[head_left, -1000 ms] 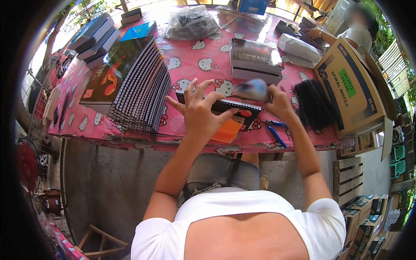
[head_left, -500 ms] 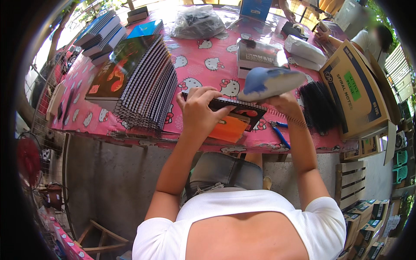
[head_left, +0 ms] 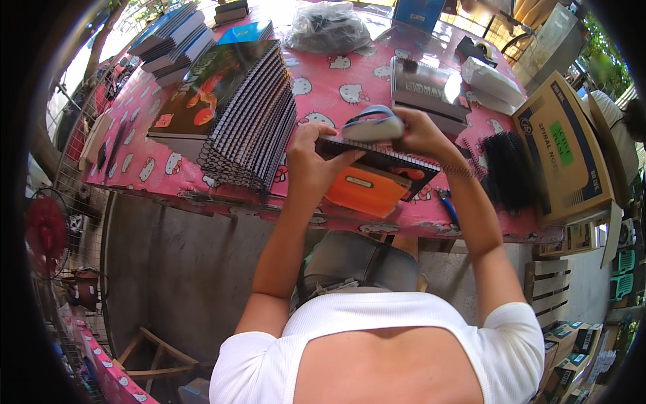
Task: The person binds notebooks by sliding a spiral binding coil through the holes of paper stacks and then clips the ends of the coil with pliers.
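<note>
My left hand grips a black spiral notebook near the left end of its top edge, thumb on the near side. The notebook stands tilted at the table's front edge. An orange sheet or cover faces me. In my right hand is a blue and pale grey iron-shaped tool with a loop handle, held just above the bound edge; I cannot tell whether it touches. A dark coil trails from the notebook's right end, by my right wrist. Blue-handled pliers lie right of the notebook.
A tall stack of spiral notebooks stands left, with blue books behind. More notebooks lie ahead. Black coils sit beside a cardboard box at right. A plastic bag rests at the back.
My right hand has brought the tool leftward along the notebook's bound edge. My left hand keeps its hold. The view has shifted slightly, and the other person's hands at the back right are out of sight.
</note>
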Demonstrator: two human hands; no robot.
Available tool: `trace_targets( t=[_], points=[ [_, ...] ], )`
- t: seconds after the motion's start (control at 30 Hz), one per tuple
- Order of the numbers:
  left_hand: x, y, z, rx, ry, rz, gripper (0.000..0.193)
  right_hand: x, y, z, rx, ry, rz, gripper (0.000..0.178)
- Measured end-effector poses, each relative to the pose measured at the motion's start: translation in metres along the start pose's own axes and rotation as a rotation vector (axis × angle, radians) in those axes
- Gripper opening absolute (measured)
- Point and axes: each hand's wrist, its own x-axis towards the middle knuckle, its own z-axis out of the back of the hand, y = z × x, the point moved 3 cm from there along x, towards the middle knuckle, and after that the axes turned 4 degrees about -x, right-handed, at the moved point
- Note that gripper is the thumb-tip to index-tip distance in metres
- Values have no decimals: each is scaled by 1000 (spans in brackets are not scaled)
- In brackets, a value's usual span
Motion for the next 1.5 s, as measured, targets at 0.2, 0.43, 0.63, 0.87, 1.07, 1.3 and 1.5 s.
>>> trace_targets(
  t=[0.2,0.43,0.63,0.87,1.07,1.3,1.5],
  points=[
    [-4,-1,5,-391,-120,120,46,7,-1,-1,512,-58,19,49],
    [-7,22,10,-530,-138,118,40,10,8,-10,600,98,123,46],
    [-5,28,11,-500,-107,205,41,23,-17,-9,-166,-74,-65,43],
    [11,27,10,-811,38,273,22,-80,-78,1,-775,-227,-401,49],
    [-4,-151,60,-581,-319,-674,17,-189,-46,-4,-793,-516,-200,67],
    [-64,-84,-22,-210,94,-278,20,-218,-34,-34,-778,-432,-344,45],
    [-75,-54,-39,-131,79,-393,22,-184,74,-44,-226,-524,-52,37]
  ],
)
